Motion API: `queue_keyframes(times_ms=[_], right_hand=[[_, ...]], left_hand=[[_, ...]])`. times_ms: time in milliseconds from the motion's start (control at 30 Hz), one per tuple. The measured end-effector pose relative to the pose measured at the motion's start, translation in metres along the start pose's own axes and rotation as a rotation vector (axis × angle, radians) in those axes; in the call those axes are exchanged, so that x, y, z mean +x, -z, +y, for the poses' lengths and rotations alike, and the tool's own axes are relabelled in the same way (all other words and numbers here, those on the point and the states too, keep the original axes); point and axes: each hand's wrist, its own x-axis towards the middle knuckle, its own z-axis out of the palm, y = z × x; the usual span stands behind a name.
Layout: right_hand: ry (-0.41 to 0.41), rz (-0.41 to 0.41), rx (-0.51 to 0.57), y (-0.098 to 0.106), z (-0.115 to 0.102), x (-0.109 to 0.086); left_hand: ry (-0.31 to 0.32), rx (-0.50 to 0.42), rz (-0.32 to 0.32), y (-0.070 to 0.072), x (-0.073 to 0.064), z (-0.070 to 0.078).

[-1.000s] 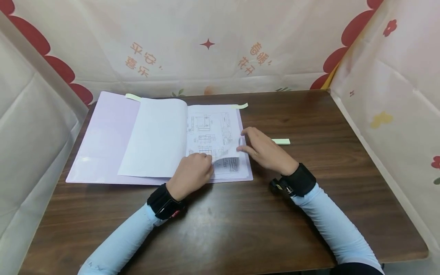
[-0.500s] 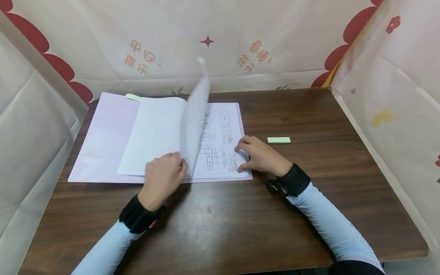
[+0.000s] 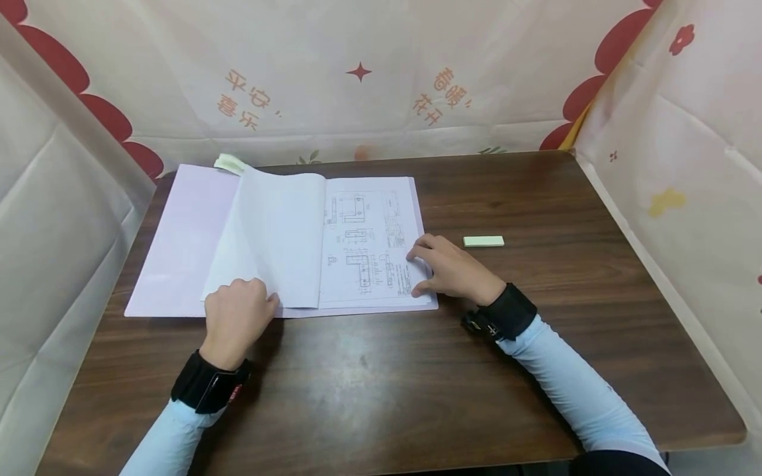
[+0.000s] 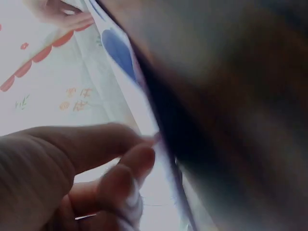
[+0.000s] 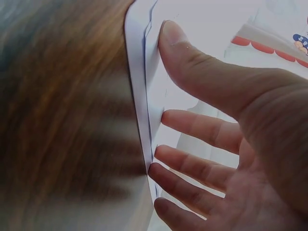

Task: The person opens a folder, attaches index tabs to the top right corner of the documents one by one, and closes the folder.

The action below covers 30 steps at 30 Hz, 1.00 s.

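Observation:
An open booklet in a pale lilac cover [image 3: 172, 264] lies on the table, its left page [image 3: 292, 251] blank and its right page [image 3: 357, 228] printed with technical drawings. At the lower left my left hand [image 3: 238, 317] holds the turned page, which bends up toward its outer side. In the left wrist view, thumb and index finger [image 4: 139, 161] meet at the paper's edge. My right hand [image 3: 452, 268] rests on the right page's outer edge with spread, relaxed fingers. The right wrist view shows those fingertips [image 5: 166, 117] touching the sheets' edge. Pale green tabs [image 3: 229, 162] stick out at the top left.
A light green sticky-note strip [image 3: 483, 241] lies on the dark wooden table [image 3: 536, 211], just beyond the right hand. Printed cloth walls [image 3: 357, 39] stand behind the table and on both sides.
My left hand has moved left, carrying the page over from the right side to the left. The right hand has shifted slightly toward me along the page edge, then stayed put.

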Motion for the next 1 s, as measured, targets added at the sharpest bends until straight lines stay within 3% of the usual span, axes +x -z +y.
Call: queue_keyframes(times_ms=[167,300,400,500,667,767,900,1000], right_hand=[[-0.003,-0.007,-0.001,-0.001,-0.002,0.001],[-0.007,-0.007,-0.004,0.000,-0.002,0.000],[-0.002,-0.001,-0.019,0.000,-0.002,0.000],[0.009,0.001,-0.031,0.000,-0.004,-0.001],[0.018,0.009,-0.079,0.001,-0.007,-0.005],[0.029,0.024,-0.112,0.002,-0.007,-0.007],[0.031,0.049,-0.099,0.010,-0.001,-0.007],[-0.090,0.148,-0.077,0.023,0.017,-0.010]], left_hand=[[0.044,0.017,-0.063,0.006,-0.003,-0.002],[0.020,0.002,-0.075,0.007,-0.001,0.005],[-0.071,-0.032,-0.056,0.008,0.007,0.016],[-0.213,-0.050,-0.064,0.009,0.019,0.033],[-0.475,-0.055,-0.133,0.001,0.045,0.069],[-0.594,-0.061,-0.188,-0.008,0.058,0.087],[-0.657,-0.055,-0.238,-0.018,0.067,0.102],[-0.663,-0.047,-0.256,-0.022,0.069,0.107]])
